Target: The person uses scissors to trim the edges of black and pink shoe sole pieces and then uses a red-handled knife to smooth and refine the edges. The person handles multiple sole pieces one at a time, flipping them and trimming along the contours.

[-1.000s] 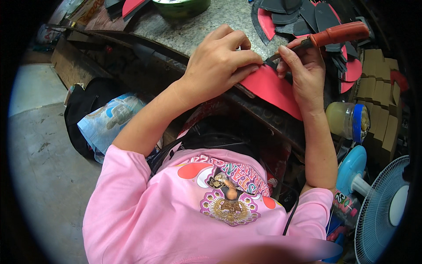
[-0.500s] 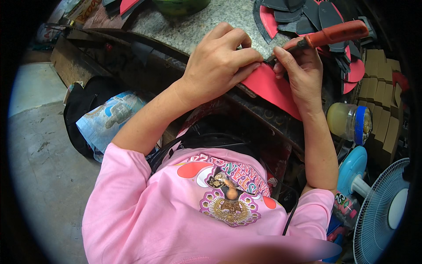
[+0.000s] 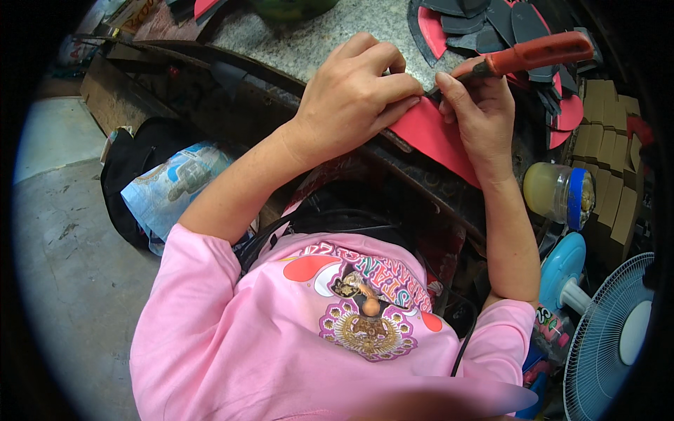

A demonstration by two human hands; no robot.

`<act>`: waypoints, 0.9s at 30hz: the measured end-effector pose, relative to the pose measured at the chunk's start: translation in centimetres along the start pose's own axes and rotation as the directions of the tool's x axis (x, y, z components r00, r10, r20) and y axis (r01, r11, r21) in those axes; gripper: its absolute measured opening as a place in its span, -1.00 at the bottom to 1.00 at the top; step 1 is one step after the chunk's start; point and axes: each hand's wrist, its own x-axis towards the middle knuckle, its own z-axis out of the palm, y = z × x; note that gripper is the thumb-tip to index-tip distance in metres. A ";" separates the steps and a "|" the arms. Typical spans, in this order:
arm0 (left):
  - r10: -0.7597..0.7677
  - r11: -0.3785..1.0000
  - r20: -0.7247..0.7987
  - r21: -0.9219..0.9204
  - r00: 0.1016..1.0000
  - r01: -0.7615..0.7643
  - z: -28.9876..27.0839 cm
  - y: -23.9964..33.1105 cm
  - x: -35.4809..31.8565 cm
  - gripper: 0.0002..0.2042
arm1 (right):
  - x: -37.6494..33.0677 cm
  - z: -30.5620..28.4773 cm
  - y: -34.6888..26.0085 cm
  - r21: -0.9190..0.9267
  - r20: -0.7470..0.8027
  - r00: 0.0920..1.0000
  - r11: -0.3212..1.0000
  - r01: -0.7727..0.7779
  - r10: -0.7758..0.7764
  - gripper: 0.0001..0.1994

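Note:
My left hand (image 3: 358, 91) rests at the edge of a speckled stone worktop (image 3: 295, 52), its bent fingers closed on the upper edge of a pinkish-red flat sheet piece (image 3: 435, 137) with a curved outline. The piece hangs over the front edge of the worktop. My right hand (image 3: 484, 116) grips a tool with a thick red handle (image 3: 544, 53) that slants up to the right. Its dark metal part runs down between the fingers, and the tip comes close to my left fingertips. What kind of tool it is cannot be made out.
Several black and red cut pieces (image 3: 484, 28) lie heaped at the back right. A clear jar with a blue rim (image 3: 558, 195) stands right of my forearm, near stacked tan blocks (image 3: 607, 154) and a fan (image 3: 611, 337). A green bowl (image 3: 295, 7) is at the back.
Both hands keep almost the same pose and grip. The left fingertips and the red piece have shifted only very slightly, along with a small shift of the view.

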 end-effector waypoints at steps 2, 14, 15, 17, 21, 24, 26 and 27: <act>-0.004 1.000 0.003 -0.005 1.000 0.004 0.0 0.0 0.0 -0.89 | 0.0 0.2 0.1 -0.156 0.022 0.993 0.981 0.116 -0.114 -0.84; 0.002 1.000 0.041 -0.004 0.999 -0.002 -0.3 0.0 0.0 -0.80 | 0.0 0.2 0.0 0.008 0.012 0.998 0.998 0.058 -0.058 -0.84; 0.004 1.000 0.051 0.003 0.999 -0.004 -0.4 0.0 0.0 -0.78 | 0.1 0.3 0.2 -0.027 0.037 0.994 0.994 0.106 -0.105 -0.84; -0.032 0.999 0.062 0.008 0.998 0.032 -0.8 0.2 0.0 -0.69 | 0.0 0.3 0.4 -0.152 0.054 0.987 0.976 0.156 -0.149 -0.82; -0.138 0.967 0.121 0.233 0.983 0.107 -2.6 1.1 -0.4 -0.49 | 0.2 0.3 0.7 -0.130 0.045 0.987 0.978 0.162 -0.157 -0.85; -0.181 0.964 0.205 0.231 0.962 0.132 -3.3 1.8 -0.5 -0.47 | 0.2 0.3 0.5 -0.026 0.034 0.993 0.993 0.111 -0.110 -0.87; -0.206 0.965 0.233 0.208 0.951 0.158 -3.4 2.0 -0.3 -0.51 | 0.2 0.2 0.4 0.062 0.016 0.996 0.995 0.082 -0.083 -0.87; -0.219 0.967 0.252 0.188 0.943 0.174 -3.4 2.0 -0.2 -0.53 | 0.2 0.1 0.3 0.119 -0.002 0.998 0.991 0.064 -0.064 -0.86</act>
